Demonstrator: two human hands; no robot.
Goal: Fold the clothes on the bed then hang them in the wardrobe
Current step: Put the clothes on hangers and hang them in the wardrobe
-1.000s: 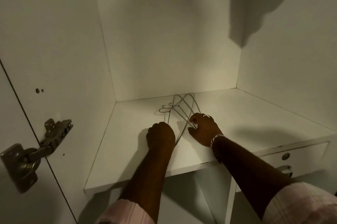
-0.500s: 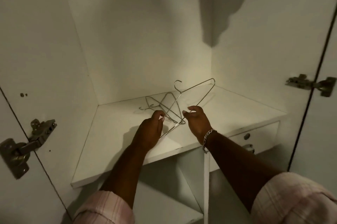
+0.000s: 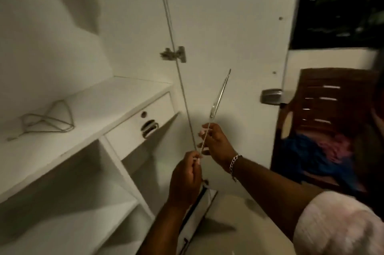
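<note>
I hold a thin wire hanger (image 3: pixel 218 101) edge-on in front of the open white wardrobe door (image 3: pixel 228 26). My left hand (image 3: pixel 186 177) pinches its lower end, and my right hand (image 3: pixel 216 144), with a chain bracelet at the wrist, grips it a little higher. Other wire hangers (image 3: pixel 49 120) lie in a loose tangle on the white wardrobe shelf (image 3: pixel 99 107) at left. Blue and pink clothes (image 3: pixel 320 155) lie heaped on a dark wooden chair (image 3: pixel 332 101) at right.
Under the shelf sits a small drawer (image 3: pixel 143 123) with a metal handle, and open compartments lie below it. A door hinge (image 3: pixel 173 54) and a metal door handle (image 3: pixel 271 95) show on the door. A dark window (image 3: pixel 340 5) fills the top right.
My hands lifted one hanger off the shelf and carried it right, out of the wardrobe. The view swung right, so the door and the chair now show.
</note>
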